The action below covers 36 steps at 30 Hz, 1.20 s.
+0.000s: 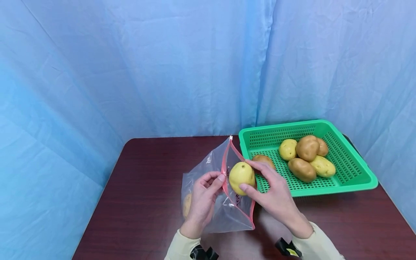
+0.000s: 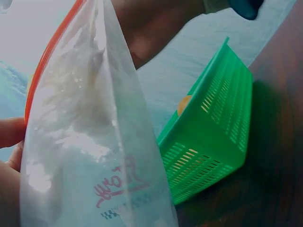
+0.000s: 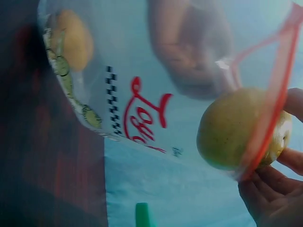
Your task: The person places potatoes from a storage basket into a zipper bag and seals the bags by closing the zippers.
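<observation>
A clear zip bag (image 1: 227, 218) with a pink-red zip edge is held with its mouth spread. My left hand (image 1: 205, 198) pinches that edge between thumb and fingers. In my right hand (image 1: 276, 189), a round yellow pear (image 1: 242, 177) is gripped between thumb and fingers at the bag's mouth. The right wrist view shows most of the pear (image 3: 227, 127) behind the clear plastic, inside the zip edge. Down at the bag's far end lies a tan potato (image 3: 75, 41), partly covered by the left hand in the head view. Red lettering marks the bag's side.
Right of the bag stands a green perforated basket (image 1: 325, 188). It contains several brown potatoes (image 1: 302, 169), a round yellow pear (image 1: 287, 149) and a longer yellow piece (image 1: 323, 166). All rests on a dark wooden table (image 1: 139, 202), with blue curtains (image 1: 182, 72) behind.
</observation>
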Tool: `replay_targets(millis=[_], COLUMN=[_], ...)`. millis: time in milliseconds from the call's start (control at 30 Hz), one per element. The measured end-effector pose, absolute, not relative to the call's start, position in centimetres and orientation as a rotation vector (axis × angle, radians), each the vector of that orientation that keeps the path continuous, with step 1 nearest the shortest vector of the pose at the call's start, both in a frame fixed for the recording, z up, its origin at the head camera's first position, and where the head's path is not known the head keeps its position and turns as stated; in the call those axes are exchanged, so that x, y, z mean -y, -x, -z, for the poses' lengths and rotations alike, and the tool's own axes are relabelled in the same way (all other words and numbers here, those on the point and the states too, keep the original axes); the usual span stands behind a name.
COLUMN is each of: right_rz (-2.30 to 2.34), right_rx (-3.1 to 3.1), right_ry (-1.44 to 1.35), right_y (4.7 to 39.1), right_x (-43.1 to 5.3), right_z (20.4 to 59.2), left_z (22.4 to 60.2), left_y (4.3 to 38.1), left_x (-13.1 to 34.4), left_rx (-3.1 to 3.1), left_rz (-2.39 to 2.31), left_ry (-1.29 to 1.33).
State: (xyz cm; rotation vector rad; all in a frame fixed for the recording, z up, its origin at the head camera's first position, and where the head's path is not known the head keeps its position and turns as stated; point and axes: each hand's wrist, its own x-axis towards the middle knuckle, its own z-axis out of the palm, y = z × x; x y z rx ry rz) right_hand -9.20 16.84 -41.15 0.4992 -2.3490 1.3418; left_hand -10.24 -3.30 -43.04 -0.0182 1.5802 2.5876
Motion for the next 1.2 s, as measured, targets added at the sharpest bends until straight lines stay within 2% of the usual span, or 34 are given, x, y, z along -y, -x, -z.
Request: replay_targets(millis=[467, 767, 900, 1200], right_rz=[-1.161, -1.081, -1.006, -1.294], right_rx=[2.526, 2.619, 2.687, 2.491], right_ry=[-0.524, -0.348, -0.357, -0.464], right_y=[9.9, 10.4, 10.6, 11.0], right_x=[-16.2, -16.7, -16.7, -15.2], right_z=[41.6, 41.9, 41.9, 40.6], left_z=[41.0, 39.7, 40.0, 41.1], left_y=[10.4, 10.6, 10.6, 10.1], left_x=[4.8, 6.6, 7.1, 6.8], left_rx=[-1.504, -1.502, -1.559, -1.711], left_rz=[-2.721, -2.797, -2.766, -2.563], left_ry=[-0.037, -0.116, -0.125, -0.119])
